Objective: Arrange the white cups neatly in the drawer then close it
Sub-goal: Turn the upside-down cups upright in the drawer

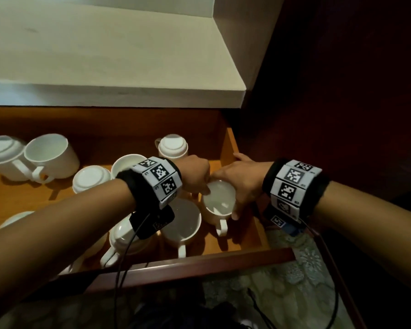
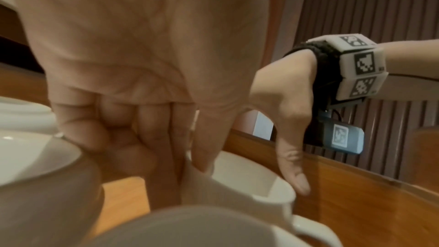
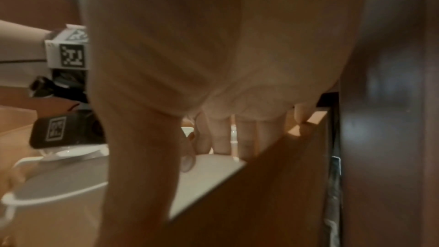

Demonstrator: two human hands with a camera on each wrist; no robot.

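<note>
- The wooden drawer (image 1: pixel 230 148) stands pulled open under a pale bench (image 1: pixel 119 67), with white cups scattered over its floor.
- Both hands meet over one upright cup (image 1: pixel 217 203) at the drawer's right side, just beside the right wall, its handle pointing toward the drawer front.
- The left hand (image 1: pixel 195 174) has its grip on this cup's left rim: thumb inside the lip and curled fingers (image 2: pixel 152 138) down the outer wall, as the left wrist view shows.
- The right hand (image 1: pixel 240 179) is draped over the same cup from the right, thumb (image 2: pixel 294 166) down at the near rim and fingers (image 3: pixel 221 138) reaching over the far rim; how firm that grip is I cannot tell.
- Another upright cup (image 1: pixel 183 222) sits just left of the held one, partly under the left wrist.
- Behind, an upside-down cup (image 1: pixel 173 145) stands near the back right.
- At the back left, two cups (image 1: pixel 31 157) lie tipped on their sides, touching.
- Nearer the middle, an inverted cup (image 1: pixel 90 178) sits beside an upright one (image 1: pixel 125 163).
</note>
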